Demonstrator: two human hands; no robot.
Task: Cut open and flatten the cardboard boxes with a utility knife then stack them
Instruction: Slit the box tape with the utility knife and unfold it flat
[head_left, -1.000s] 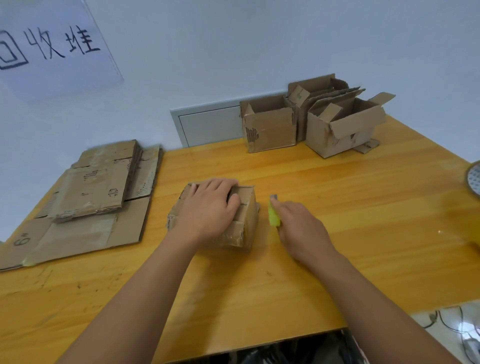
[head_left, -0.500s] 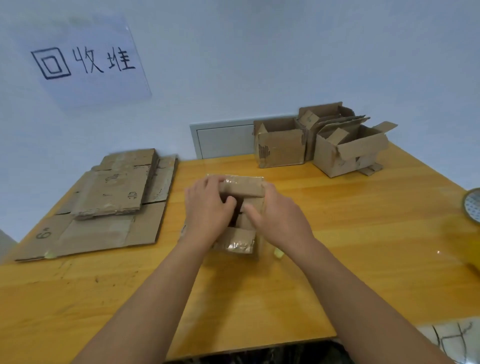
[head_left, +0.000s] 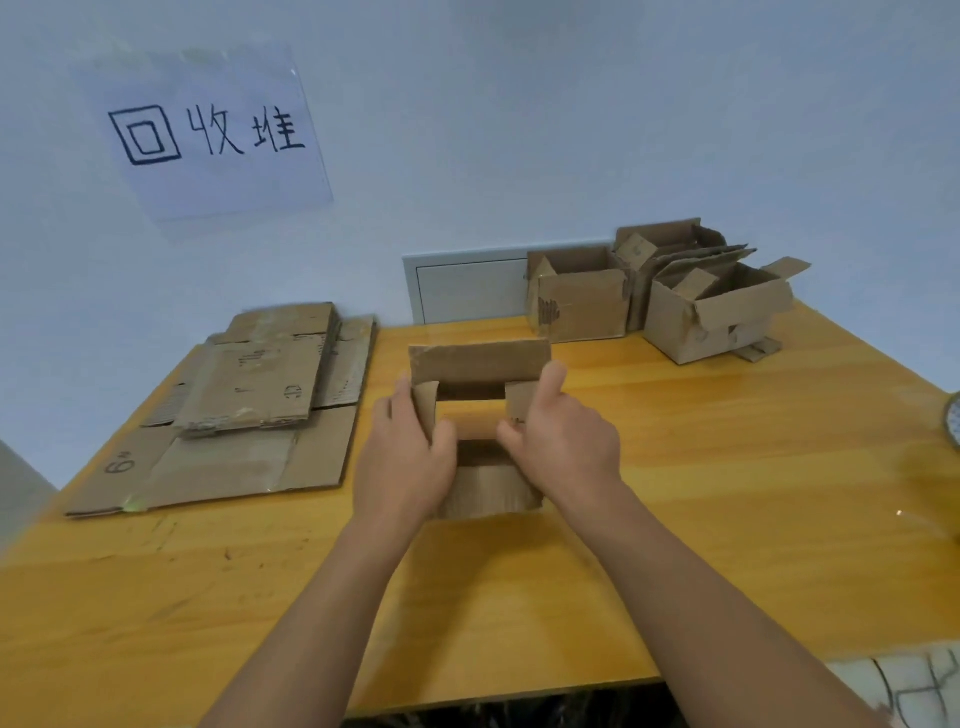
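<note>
While your left hand (head_left: 410, 462) and right hand (head_left: 563, 447) grip the small box (head_left: 480, 364), spread its flaps evenly.

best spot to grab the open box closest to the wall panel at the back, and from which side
Judging by its pose, take the box by the panel at its open top rim, from above: pinch the near wall, fingers inside. Its flaps are folded open, and its right side is crowded by the other unflattened boxes.

Even, soft indoor light, fairly bright. The glossy yellow wooden table (head_left: 727, 467) carries pale glare toward 3 o'clock, and soft shadows lie under the forearms. Wide-angle bending curves the table edges; the corners look smeared, slightly soft.
</note>
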